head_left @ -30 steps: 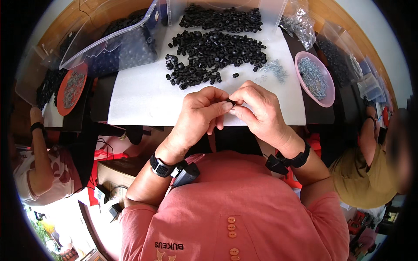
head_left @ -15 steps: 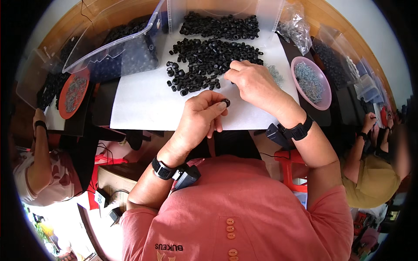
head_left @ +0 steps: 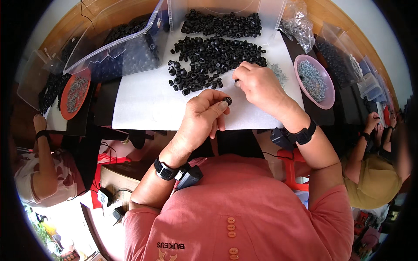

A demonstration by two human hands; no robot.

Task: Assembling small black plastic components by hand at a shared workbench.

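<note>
Between the thumb and fingers of my left hand (head_left: pixel 198 115) is a small round black plastic part (head_left: pixel 227 101), its hollow end showing. My right hand (head_left: pixel 260 85) is closed in a pinch just beyond it, to the right, over the white work surface (head_left: pixel 143 104). A small dark piece (head_left: pixel 236 80) shows at its fingertips; its exact kind is hard to make out. In front of both hands spreads a pile of loose black plastic parts (head_left: pixel 209 54), some tubular, some domed. Beside my right hand lies a small heap of thin silvery metal pieces (head_left: pixel 277 74).
A pink bowl (head_left: pixel 328 98) of small metal pieces stands at the right, near a clear plastic bag (head_left: pixel 300 26). To the left are a clear bin (head_left: pixel 113 54) of black parts and an orange bowl (head_left: pixel 65 111). Other people work at both sides.
My right hand has drawn slightly right and back from the pile's edge, and a dark piece now shows at its fingertips. My left hand keeps its hold on the black part.
</note>
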